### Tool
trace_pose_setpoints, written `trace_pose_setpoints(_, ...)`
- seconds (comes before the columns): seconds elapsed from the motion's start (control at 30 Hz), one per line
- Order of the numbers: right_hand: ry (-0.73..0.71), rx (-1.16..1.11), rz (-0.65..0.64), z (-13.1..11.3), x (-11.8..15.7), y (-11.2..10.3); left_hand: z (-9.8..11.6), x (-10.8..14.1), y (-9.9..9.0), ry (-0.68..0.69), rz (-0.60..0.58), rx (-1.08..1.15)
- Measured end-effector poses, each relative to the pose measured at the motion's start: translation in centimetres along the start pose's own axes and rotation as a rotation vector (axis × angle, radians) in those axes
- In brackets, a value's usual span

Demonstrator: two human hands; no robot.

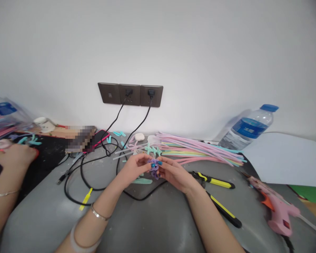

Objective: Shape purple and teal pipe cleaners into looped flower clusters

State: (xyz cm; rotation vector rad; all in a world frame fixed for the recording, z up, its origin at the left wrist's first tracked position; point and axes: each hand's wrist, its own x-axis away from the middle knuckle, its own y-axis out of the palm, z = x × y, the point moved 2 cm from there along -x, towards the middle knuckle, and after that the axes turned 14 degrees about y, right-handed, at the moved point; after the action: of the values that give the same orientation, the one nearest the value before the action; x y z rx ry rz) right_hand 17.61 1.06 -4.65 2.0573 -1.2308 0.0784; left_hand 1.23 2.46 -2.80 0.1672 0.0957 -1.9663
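A small purple piece (155, 168), looped like a flower, is held between both hands at the middle of the view. My left hand (134, 168) pinches it from the left side. From the right, my right hand (175, 172) has its fingers closed on the same piece. Just behind the fingers lie mint-green twisted shapes (152, 150). A long bundle of pastel pipe cleaners (197, 147) stretches to the right behind my right hand. A flat pale green piece (142, 181) rests on the grey table (152, 225) below the hands.
Yellow-black pliers (221, 207) and a pink glue gun (277, 211) lie right. A water bottle (249, 128) leans near white paper (289, 158). Black cables (81, 175) loop left from wall sockets (130, 95). A co-worker's hand (13, 158) is at far left.
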Motion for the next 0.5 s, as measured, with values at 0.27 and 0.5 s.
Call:
trace_pose_setpoints(0.27, -0.009, -0.010, 0.006, -0.03, 0.02, 0.18, 0.01, 0.02, 0.14, 0.036, 0.029, 0.059)
trace_pose_setpoints(0.5, -0.029, 0.022, -0.002, 0.02, 0.02, 0.41, 0.21, 0.06, 0.45, 0.092, 0.069, -0.034)
